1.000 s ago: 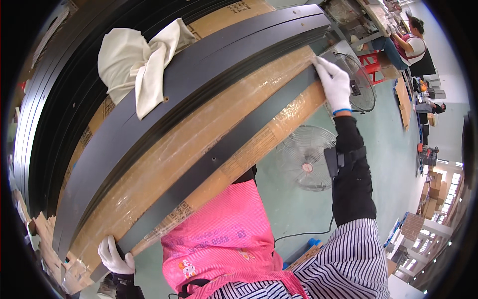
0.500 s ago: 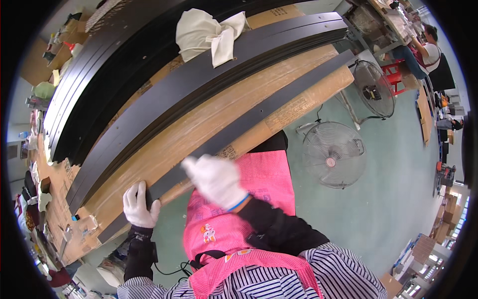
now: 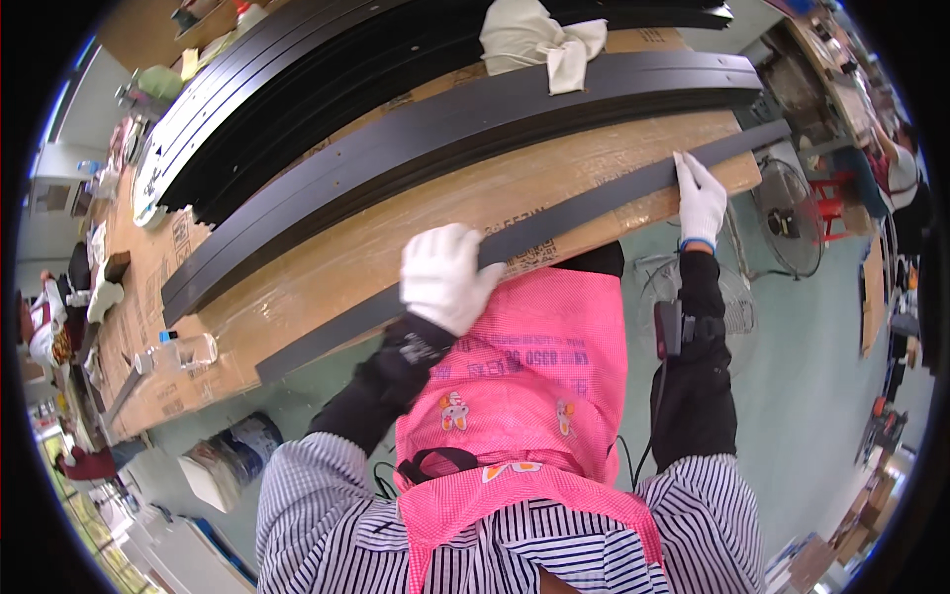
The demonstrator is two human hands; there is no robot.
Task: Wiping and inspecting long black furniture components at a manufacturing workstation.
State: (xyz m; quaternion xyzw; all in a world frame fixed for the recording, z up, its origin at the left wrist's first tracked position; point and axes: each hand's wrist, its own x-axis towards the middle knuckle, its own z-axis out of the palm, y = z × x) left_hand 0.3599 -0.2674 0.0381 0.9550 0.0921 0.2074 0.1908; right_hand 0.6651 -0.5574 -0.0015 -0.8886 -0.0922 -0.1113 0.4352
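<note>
A long, flat, dark grey strip (image 3: 594,205) lies slantwise along the near edge of a cardboard-covered table (image 3: 396,238). My left hand (image 3: 445,277), in a white glove, is closed over the strip left of its middle, fingers bent and thumb pointing right. Toward the strip's right end, my white-gloved right hand (image 3: 701,203) grips its near edge, fingertips on the top face. Part of the grip underneath is hidden. Behind the strip sits a stack of similar dark strips (image 3: 435,139), with a crumpled white cloth (image 3: 539,45) draped on it.
Another pile of dark strips (image 3: 267,109) stands farther back. A clear bottle with a blue cap (image 3: 193,349) lies at the table's left. Two floor fans, one of them (image 3: 792,218) beyond the table's right end, stand near a red stool (image 3: 829,208). A person works far right.
My right hand has moved right from mid-strip toward its right end. My left hand has shifted right along the strip. The whole view has turned and moved left.
</note>
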